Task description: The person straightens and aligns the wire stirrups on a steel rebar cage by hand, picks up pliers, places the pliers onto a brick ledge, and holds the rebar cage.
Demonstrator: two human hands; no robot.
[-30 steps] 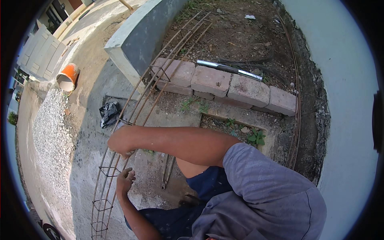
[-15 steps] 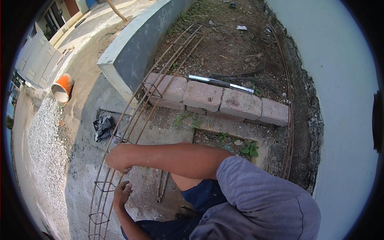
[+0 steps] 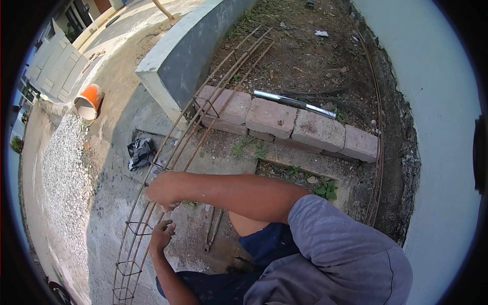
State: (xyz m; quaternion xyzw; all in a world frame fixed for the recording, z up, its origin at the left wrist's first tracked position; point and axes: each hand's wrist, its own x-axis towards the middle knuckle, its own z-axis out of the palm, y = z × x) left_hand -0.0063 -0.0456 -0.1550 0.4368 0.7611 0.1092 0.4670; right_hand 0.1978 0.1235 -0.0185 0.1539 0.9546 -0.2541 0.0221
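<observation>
A long cage of thin steel rebar (image 3: 207, 105) with square stirrups runs from the lower left up over a row of blocks. My right hand (image 3: 165, 189) bends over the cage at its middle, back of the hand upward. Its fingers curl down and are mostly hidden, so what they grip does not show. Just below it is my left hand (image 3: 162, 235), beside the cage's right-hand rods, fingers loosely bent and apart with nothing visible in them. Two narrow metal bars (image 3: 213, 230), close together at their lower end, lie on the concrete right of my hands.
Pinkish blocks (image 3: 270, 116) form a low row ahead, with a silvery bar (image 3: 319, 110) behind it. A grey wall (image 3: 178, 66) ends beside the cage. Further left are a black plastic bag (image 3: 141, 153), white gravel (image 3: 63, 168) and a tipped orange bucket (image 3: 92, 95).
The whole scene has shifted slightly right and a little down in the view. Both hands stay at the same part of the cage, with only small finger movement.
</observation>
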